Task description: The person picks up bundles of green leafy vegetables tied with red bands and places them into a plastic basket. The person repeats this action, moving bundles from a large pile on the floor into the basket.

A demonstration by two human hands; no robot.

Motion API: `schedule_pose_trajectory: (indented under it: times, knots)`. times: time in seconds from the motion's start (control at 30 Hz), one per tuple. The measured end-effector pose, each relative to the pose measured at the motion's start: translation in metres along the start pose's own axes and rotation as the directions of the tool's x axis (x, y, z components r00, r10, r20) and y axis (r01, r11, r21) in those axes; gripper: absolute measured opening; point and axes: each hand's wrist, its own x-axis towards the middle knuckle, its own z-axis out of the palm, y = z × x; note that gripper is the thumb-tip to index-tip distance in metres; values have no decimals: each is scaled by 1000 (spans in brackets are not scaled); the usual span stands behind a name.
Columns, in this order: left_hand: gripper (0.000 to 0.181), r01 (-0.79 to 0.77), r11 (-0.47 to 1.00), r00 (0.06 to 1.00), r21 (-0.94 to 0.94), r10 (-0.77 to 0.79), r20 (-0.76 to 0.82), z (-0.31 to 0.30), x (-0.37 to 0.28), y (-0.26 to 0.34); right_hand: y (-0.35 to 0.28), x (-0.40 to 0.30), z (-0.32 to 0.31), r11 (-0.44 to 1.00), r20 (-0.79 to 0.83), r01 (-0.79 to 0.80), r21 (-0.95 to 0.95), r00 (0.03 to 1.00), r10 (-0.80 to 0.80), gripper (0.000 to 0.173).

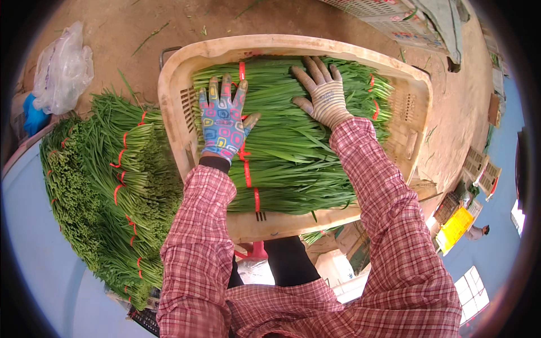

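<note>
Bundles of long green garlic chives (pixel 279 122), tied with red bands (pixel 247 173), lie side by side in a large off-white plastic crate (pixel 291 42). My left hand (pixel 223 116), in a blue patterned glove, rests flat on the tied ends at the crate's left side, its fingers apart. On the leaves toward the back right lies my right hand (pixel 323 91), in a striped glove with soiled fingertips. Its fingers are spread, and it presses on the bundles without gripping any. The undersides of both hands are hidden.
A big heap of banded chive bundles (pixel 122 181) stands left of the crate. Behind it sits a clear plastic bag (pixel 63 67) beside a blue bag (pixel 36 115). Another perforated crate (pixel 389 21) is at the upper right. A yellow crate (pixel 455 228) and a person (pixel 476 232) are far right.
</note>
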Motion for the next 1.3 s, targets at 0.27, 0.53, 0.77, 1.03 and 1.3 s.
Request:
schedule_pose_trajectory:
  times: [0.27,0.53,0.77,1.03,1.3]
  knots:
    - [82,3,998,998,66,-7,55,15,11,-3,12,6,30,1000,-88,2,12,996,-1,72]
    - [94,-142,989,983,-36,145,113,-42,-50,34,-44,-54,-105,977,-13,152,149,988,-151,70]
    - [96,-209,976,842,-70,215,495,-12,-153,59,-109,-171,-42,845,282,398,358,816,-504,76]
    - [89,-231,945,920,-231,289,265,6,-144,61,-101,-192,0,927,409,355,120,833,-372,90]
    - [63,131,936,988,-326,-151,-37,-83,-205,71,-136,-168,-52,934,645,353,-47,725,-241,83]
